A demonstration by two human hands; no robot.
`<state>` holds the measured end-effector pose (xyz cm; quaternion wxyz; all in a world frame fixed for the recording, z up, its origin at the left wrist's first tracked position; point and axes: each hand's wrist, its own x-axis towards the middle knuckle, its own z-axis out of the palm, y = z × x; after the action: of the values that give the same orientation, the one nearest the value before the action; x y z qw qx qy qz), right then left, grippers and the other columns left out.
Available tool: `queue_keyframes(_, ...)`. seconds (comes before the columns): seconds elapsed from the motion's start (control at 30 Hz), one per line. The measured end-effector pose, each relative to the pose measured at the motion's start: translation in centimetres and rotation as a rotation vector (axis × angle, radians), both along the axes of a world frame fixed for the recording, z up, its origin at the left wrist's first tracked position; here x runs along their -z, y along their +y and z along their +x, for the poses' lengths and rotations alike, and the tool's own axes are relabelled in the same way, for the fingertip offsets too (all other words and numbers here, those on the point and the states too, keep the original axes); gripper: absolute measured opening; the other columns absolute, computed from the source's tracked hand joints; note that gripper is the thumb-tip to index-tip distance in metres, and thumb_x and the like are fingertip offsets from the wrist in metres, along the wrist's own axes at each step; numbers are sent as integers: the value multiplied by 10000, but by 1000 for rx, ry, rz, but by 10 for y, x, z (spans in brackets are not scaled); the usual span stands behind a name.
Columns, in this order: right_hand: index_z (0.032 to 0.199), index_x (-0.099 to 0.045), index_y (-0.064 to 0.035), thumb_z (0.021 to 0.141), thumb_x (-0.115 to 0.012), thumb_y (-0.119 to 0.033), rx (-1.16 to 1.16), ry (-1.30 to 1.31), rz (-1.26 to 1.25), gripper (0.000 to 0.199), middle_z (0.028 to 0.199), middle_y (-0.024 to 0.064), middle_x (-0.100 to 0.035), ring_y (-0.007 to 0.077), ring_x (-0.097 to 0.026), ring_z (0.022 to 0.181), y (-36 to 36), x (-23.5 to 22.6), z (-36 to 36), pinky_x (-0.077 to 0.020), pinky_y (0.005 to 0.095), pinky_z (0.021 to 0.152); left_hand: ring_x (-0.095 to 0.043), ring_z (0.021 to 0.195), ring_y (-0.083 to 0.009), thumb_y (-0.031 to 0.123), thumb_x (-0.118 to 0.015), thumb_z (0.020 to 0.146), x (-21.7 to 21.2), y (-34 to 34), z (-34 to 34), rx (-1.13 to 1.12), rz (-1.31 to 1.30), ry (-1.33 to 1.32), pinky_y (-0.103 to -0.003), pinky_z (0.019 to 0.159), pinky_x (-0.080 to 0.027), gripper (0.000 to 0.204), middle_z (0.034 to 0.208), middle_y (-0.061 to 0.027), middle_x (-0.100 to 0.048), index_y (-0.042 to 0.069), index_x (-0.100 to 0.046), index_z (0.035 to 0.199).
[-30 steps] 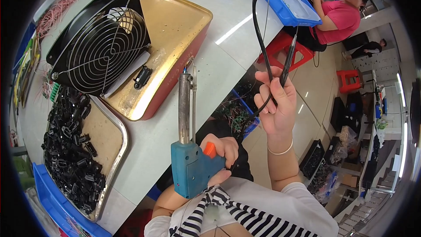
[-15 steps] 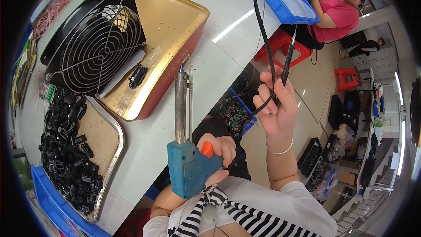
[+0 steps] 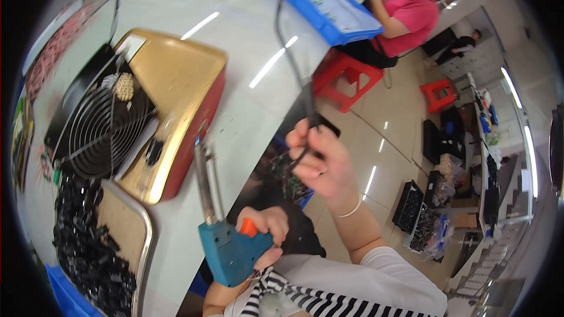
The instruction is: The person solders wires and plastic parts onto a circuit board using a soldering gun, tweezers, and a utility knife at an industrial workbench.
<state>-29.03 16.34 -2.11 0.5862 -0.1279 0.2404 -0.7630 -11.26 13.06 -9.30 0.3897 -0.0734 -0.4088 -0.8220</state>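
Note:
My left hand [image 3: 265,224] is wrapped round the handle of a teal soldering gun [image 3: 229,253] with an orange trigger. Its metal barrel points up over the table, beside a red and gold tin [image 3: 191,73]. Raised to the right, my right hand [image 3: 326,167] pinches a slim black tool [image 3: 309,104], blurred now; the earlier frame shows its pointed metal tip. A black cable [image 3: 281,23] hangs down to this hand. On the tin lie a small black plastic part [image 3: 154,152] and a fan with a wire guard [image 3: 108,126].
A metal tray [image 3: 144,240] at the lower left holds a heap of black plastic parts [image 3: 88,246]. At the far side is a blue tray [image 3: 338,35] of small pieces, near a seated person in pink [image 3: 408,20]. Red stools [image 3: 348,82] stand on the floor.
The view has shifted, so the table items sit lower and further left. My right hand is lower, nearer the table edge, with the tool still pinched. My left hand keeps the soldering gun.

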Motion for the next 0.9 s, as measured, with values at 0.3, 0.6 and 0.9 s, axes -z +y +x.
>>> queue_keyframes(0.3, 1045, -574, -41, 979, -490, -129, 27, 98, 24, 138, 1062, 147, -633, -12, -334, 460, 1, 3, 3, -359, 169, 459, -502, 497, -190, 88, -731, 673, 4, 4, -3, -45, 13, 20, -334, 590, -406, 460, 580, -45, -519, 113, -345, 921)
queue_keyframes(0.6, 1053, -580, -24, 989, -451, -112, 67, 108, 112, 168, 1053, 163, -636, 9, -328, 449, -4, -9, 6, -347, 174, 445, -509, 586, -219, 19, -695, 688, 4, 0, 0, -1, -5, 21, -392, 676, -405, 441, 648, -80, -523, 96, -347, 948)
queue_keyframes(0.9, 1151, -538, -18, 979, -456, -86, 38, 133, 68, 202, 1019, 118, -651, 11, -336, 446, -6, 0, 2, -331, 178, 430, -506, 595, -219, 16, -696, 678, 2, -3, 1, 14, -14, 22, -393, 674, -399, 452, 658, -79, -527, 97, -352, 959)
